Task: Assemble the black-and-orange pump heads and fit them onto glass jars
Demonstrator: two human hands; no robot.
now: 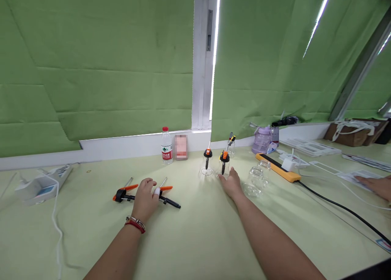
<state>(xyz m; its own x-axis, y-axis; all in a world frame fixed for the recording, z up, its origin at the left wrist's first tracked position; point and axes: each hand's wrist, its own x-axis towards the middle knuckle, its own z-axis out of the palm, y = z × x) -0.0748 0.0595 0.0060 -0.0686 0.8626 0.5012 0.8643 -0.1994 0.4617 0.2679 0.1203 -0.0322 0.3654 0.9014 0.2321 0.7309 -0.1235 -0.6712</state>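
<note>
My left hand is palm down at the left middle of the table, its fingers curled over a spread of small tools. A black pen and an orange-handled tool with a thin metal shaft stick out on its right. Another orange-handled tool and a black piece lie at its left. What its fingertips grip is hidden. My right hand holds the lower part of a clear jar, from which black and orange tools lean. Close by on the left stands a similar filled jar.
Behind stand a water bottle, a pink box and another jar with tools. Clear jars and an orange power strip lie to the right. A white power strip is at left; another person's hand is far right.
</note>
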